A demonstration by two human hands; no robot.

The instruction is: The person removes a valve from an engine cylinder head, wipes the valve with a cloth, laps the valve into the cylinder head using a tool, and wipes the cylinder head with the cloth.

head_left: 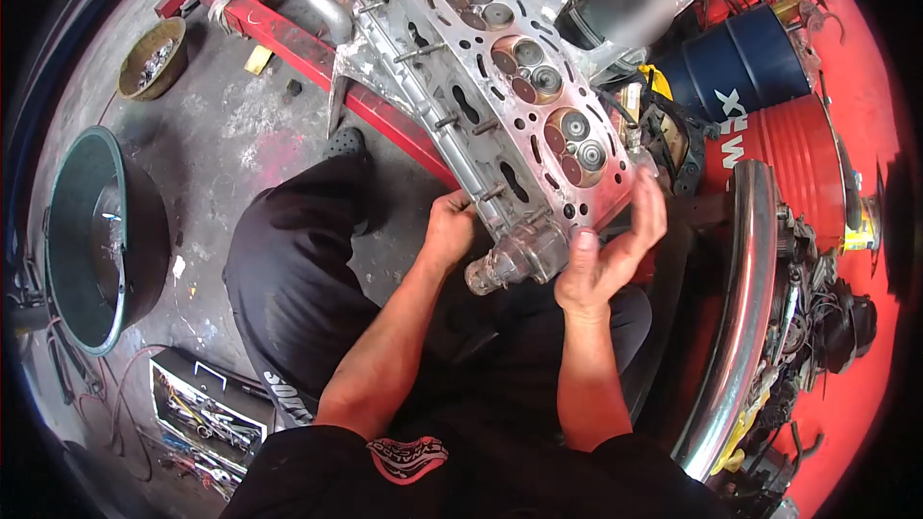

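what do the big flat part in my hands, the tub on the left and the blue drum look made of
Cylinder head: likely cast aluminium, silvery, machined face with sooty recesses.
Tub: probably dark green plastic, smooth, soft sheen.
Blue drum: painted, glossy, ribbed; metal or plastic unclear.

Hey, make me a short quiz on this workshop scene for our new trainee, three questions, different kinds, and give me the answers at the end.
1. Multiple choice: What colour is the drum with no lettering in view, beside the red drum?
a) yellow
b) dark blue
c) white

2. True or false: The left hand is at the side edge of the metal engine part, while the right hand is open at its near corner.

3. Short answer: What kind of things lie in the open case on the floor?

Key: 1. b; 2. true; 3. hand tools
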